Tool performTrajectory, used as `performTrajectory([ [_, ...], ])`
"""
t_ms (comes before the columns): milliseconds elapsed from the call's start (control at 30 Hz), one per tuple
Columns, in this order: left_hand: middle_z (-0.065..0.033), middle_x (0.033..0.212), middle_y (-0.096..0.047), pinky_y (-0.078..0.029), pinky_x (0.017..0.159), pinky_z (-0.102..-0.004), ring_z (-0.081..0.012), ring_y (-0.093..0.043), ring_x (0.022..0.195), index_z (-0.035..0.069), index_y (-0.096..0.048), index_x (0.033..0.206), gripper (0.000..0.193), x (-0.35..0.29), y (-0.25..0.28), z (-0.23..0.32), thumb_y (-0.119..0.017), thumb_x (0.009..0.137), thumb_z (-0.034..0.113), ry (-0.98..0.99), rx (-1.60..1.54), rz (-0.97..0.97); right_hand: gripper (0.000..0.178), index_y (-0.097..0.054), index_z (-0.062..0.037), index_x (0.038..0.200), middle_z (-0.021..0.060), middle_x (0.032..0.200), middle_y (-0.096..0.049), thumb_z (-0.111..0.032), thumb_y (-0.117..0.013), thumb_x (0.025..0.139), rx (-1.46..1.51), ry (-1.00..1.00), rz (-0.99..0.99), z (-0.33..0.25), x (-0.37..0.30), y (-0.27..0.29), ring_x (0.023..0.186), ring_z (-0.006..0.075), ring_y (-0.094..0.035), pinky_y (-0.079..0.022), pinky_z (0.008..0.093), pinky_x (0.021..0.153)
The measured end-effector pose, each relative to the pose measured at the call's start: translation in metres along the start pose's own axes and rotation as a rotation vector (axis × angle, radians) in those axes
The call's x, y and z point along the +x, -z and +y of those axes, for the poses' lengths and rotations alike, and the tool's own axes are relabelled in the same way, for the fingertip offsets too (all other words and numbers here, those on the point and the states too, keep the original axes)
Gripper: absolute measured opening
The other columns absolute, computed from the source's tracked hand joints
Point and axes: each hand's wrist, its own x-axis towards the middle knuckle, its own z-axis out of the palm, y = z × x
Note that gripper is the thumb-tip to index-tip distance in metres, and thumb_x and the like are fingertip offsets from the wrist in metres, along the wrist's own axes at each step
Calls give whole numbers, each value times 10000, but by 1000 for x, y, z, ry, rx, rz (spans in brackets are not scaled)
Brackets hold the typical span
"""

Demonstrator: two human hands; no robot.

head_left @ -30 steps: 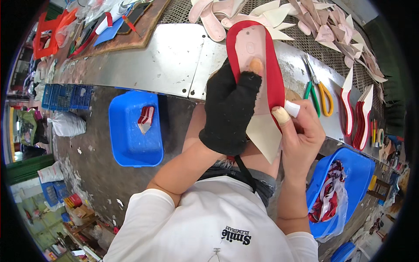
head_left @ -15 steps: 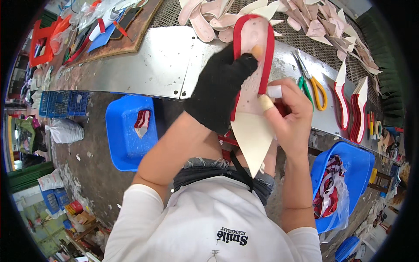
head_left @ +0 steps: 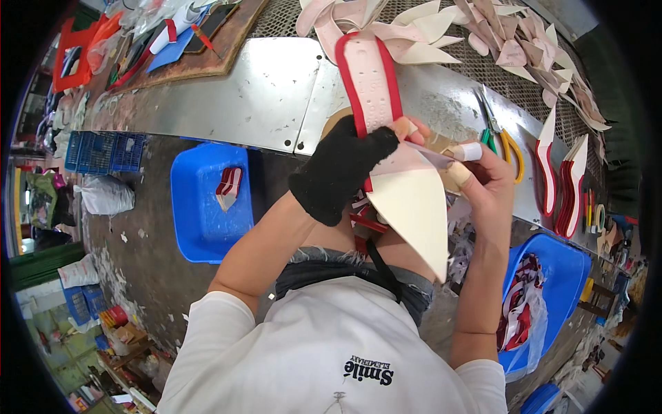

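My left hand, in a black glove with bare fingertips, grips a pale pink shoe insole across its middle. Red binding runs along the insole's rounded end, and its other end is a cream point facing my lap. My right hand, with tape round its thumb and a finger, pinches a thin greyish strip that reaches the insole's right edge beside my left fingertips. What joins the strip to the insole is too small to make out.
Unbound insoles heap on mesh behind. Scissors with green and yellow handles lie right, near red-edged insoles. Blue tubs stand left and right, below the metal tabletop. A tan round thing is partly hidden behind my hands.
The insole has come lower and tilted left at its rounded end. My left grip has shifted toward the pointed end. My right hand has moved right, off the insole's edge, with the strip now showing.
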Motion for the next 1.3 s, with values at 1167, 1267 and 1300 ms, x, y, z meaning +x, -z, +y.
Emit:
performTrajectory([
  [1167,-243,1245,-498,-527,912,-463,-362,-407,1282,15,-546,862,226,-4,-6,-72,-496,957,214,-33,-1194,159,485,-460,-55,1029,8,812,-526,-195,-799,711,279,-335,90,59,-125,-29,724,66,-516,-406,186,592],
  [1267,-232,1249,-504,-545,885,-428,-341,-437,1262,24,-544,870,211,-4,-9,-73,-507,952,215,-42,-1157,157,505,-446,-56,1022,-4,775,-495,-169,-813,695,280,-352,114,57,-124,-42,682,64,-480,-392,189,603],
  [1300,-229,1254,-502,-551,872,-411,-332,-457,1245,29,-543,876,204,-4,-11,-72,-513,948,217,-49,-1150,143,500,-444,-56,1019,-5,768,-488,-157,-811,696,289,-364,113,54,-120,-43,671,65,-471,-391,192,608],
])
